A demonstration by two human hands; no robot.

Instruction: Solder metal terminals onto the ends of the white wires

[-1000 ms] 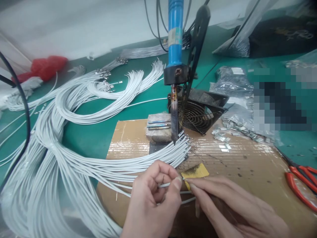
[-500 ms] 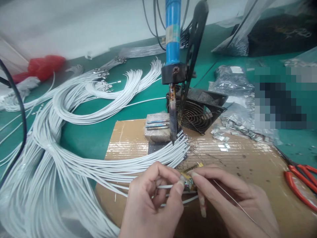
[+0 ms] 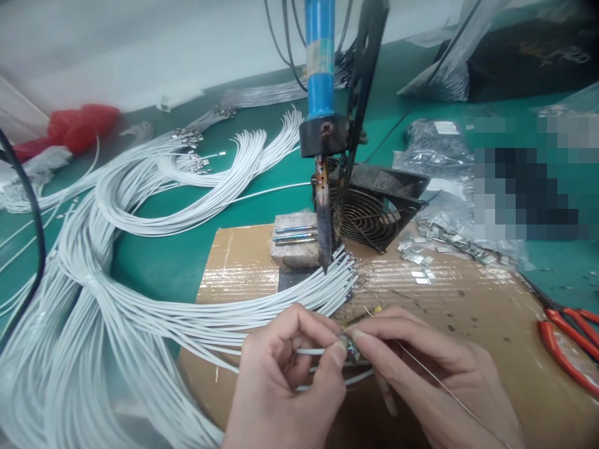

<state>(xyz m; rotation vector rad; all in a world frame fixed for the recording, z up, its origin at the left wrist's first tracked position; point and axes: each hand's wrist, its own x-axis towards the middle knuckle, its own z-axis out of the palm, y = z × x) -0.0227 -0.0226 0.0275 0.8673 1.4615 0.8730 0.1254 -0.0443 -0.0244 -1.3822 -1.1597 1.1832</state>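
My left hand (image 3: 290, 380) is closed, pinching a white cable (image 3: 311, 352) between thumb and forefinger near its end. At that end sits a small metallic piece with coloured wire ends (image 3: 352, 350), partly covered by my fingertips. My right hand (image 3: 435, 374) is closed on a thin solder wire (image 3: 437, 379), which runs back across the palm. Its thumb and forefinger tips meet the metallic piece, close against my left fingertips. Just beyond them lies a yellowish strip (image 3: 358, 318), partly hidden. Above both hands, a blue-handled soldering iron (image 3: 322, 212) hangs tip down in a holder.
A fan (image 3: 374, 206) stands behind the iron, beside a block with metal rods (image 3: 294, 240). White cable bundles (image 3: 187, 318) cover the left. Small metal pieces (image 3: 423, 276) lie on the cardboard (image 3: 468, 324). Red-handled pliers (image 3: 561, 343) lie at right.
My right fingertips have shifted slightly left, closer to my left hand. A thin wire tip now shows above my right forefinger. The whole view has drifted a little.
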